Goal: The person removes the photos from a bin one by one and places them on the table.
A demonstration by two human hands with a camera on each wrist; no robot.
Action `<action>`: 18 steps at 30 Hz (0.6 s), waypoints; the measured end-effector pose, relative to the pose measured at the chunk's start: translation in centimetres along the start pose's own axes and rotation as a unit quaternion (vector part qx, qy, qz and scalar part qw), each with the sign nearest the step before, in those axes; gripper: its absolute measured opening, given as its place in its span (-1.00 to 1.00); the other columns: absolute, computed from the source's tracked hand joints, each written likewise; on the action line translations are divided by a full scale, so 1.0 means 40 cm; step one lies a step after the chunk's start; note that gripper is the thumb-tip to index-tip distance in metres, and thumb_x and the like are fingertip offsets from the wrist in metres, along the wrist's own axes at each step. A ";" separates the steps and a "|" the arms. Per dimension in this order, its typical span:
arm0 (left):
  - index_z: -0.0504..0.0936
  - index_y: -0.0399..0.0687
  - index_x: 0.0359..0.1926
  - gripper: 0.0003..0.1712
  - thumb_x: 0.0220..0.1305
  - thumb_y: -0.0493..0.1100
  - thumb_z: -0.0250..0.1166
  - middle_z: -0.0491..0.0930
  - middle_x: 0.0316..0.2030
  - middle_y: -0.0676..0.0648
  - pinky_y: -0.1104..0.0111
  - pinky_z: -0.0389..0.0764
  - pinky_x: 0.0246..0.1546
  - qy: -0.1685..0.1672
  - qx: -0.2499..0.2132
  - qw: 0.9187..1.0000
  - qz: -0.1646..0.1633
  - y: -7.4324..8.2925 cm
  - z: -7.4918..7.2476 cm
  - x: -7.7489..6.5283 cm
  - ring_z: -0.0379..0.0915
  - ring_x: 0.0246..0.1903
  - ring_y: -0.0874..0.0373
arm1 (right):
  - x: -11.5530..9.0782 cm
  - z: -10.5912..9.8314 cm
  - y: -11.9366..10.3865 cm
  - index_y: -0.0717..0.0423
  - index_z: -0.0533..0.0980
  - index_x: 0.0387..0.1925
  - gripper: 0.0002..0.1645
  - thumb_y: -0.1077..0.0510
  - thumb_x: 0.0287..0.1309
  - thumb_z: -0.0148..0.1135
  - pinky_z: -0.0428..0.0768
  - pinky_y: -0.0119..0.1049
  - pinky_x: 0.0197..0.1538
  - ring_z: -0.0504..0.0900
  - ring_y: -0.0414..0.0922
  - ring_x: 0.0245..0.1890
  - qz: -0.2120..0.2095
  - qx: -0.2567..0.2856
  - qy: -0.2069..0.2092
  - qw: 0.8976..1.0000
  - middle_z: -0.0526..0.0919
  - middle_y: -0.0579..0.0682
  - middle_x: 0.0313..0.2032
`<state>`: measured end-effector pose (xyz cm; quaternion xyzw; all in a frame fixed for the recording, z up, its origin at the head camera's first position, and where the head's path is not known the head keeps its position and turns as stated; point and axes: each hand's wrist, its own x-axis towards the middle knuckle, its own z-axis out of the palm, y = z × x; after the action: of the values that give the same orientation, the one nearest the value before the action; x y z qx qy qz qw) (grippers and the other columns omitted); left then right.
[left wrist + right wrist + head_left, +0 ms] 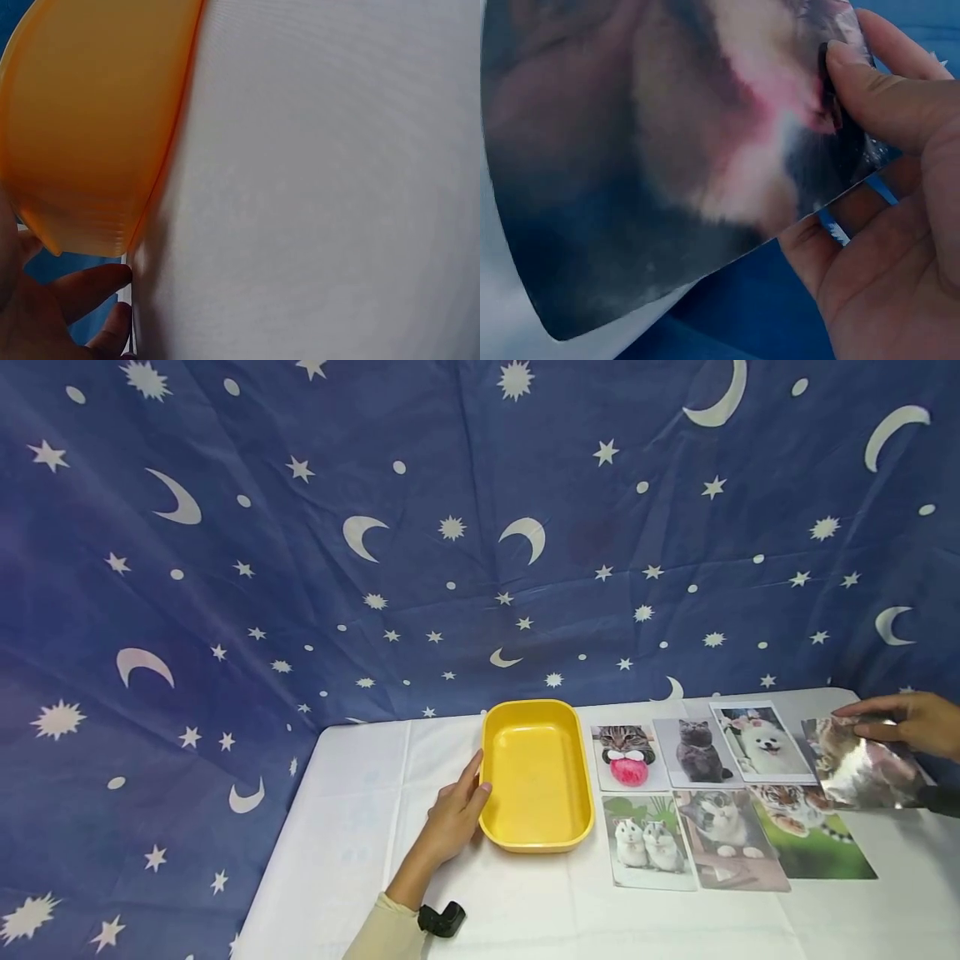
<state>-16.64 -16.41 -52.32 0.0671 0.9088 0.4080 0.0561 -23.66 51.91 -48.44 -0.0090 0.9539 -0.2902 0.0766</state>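
A yellow plastic tray (pixel 536 777) sits on the white cloth with nothing in it. My left hand (pixel 453 814) holds its left side, thumb at the rim; the left wrist view has the tray's outer wall (pixel 97 120) close up. At the far right, my right hand (pixel 921 723) pinches a glossy photo card (pixel 862 768) between thumb and fingers. Glare hides most of its picture. The card hovers at the right end of two rows of animal photo cards, overlapping the tiger card (pixel 817 843) and the white dog card (pixel 765 743) nearby.
Also in the rows lie a cat card with a red ball (pixel 628 770), a grey cat card (pixel 697 752), a hamster card (pixel 648 843) and a grey-and-white cat card (pixel 727 839). A blue star-and-moon curtain (pixel 465 568) hangs behind the table (pixel 360 802).
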 end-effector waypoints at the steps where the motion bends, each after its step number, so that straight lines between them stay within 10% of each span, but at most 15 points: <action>1: 0.00 0.64 0.58 -0.34 0.56 0.32 -0.08 0.52 0.36 -0.08 -0.44 0.18 0.28 0.000 0.001 1.000 0.000 0.001 -0.001 -0.001 0.29 0.43 -0.18 | 0.001 0.004 0.008 0.32 0.65 0.07 -0.48 0.05 0.19 0.47 0.50 -0.47 -0.36 0.34 -0.70 -0.34 -0.003 -0.006 -0.001 1.000 0.73 -0.23 -0.21; 6: 0.01 0.60 0.59 -0.33 0.56 0.32 -0.08 0.52 0.36 -0.09 -0.41 0.22 0.28 0.000 0.003 1.000 0.001 0.008 -0.004 -0.002 0.31 0.42 -0.19 | 0.006 0.029 0.033 0.39 0.62 0.09 -0.48 0.11 0.21 0.45 0.51 -0.52 -0.32 0.38 -0.72 -0.27 -0.017 -0.008 -0.012 1.000 0.74 -0.27 -0.18; 12: 0.00 0.64 0.59 -0.33 0.56 0.33 -0.09 0.52 0.36 -0.08 -0.42 0.21 0.28 -0.006 0.003 1.000 -0.004 0.010 0.003 -0.001 0.29 0.43 -0.19 | -0.010 0.054 0.054 0.40 0.54 0.19 -0.33 0.02 0.19 0.44 0.45 -0.47 -0.33 0.37 -0.63 -0.27 0.012 -0.005 -0.020 1.000 0.61 0.48 0.11; 18: 0.00 0.64 0.58 -0.34 0.56 0.33 -0.09 0.53 0.35 -0.08 -0.44 0.19 0.27 -0.004 0.004 1.000 -0.005 0.009 0.005 -0.001 0.28 0.42 -0.20 | -0.014 0.066 0.071 0.46 0.43 0.26 -0.19 0.01 0.15 0.45 0.57 -0.31 -0.30 0.63 -0.23 -0.27 0.042 0.002 -0.021 0.999 0.48 0.59 0.19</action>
<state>-16.55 -16.03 -52.17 0.0644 0.9104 0.4041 0.0614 -22.63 52.86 -52.10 0.0248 0.9511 -0.2879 0.1092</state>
